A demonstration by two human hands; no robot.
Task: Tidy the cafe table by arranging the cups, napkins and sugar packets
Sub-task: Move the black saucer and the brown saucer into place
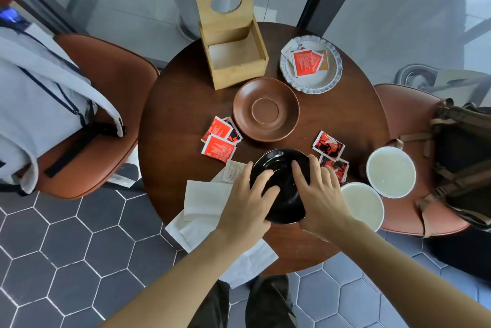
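Both grips on black saucer at surface near edge: left hand and right hand curl over its rim. White cups by right edge, napkins overhang near-left edge.

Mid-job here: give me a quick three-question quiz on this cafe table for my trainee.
1. True or false: the wooden napkin box has its lid shut.
2. What do both hands grip? A) brown saucer B) black saucer C) white plate
3. How many sugar packets lie loose on the table, off the plate?

Key:
1. False; the lid stands open.
2. B; left hand and right hand hold its edges.
3. Four: two left of the brown saucer, two right of the black one.
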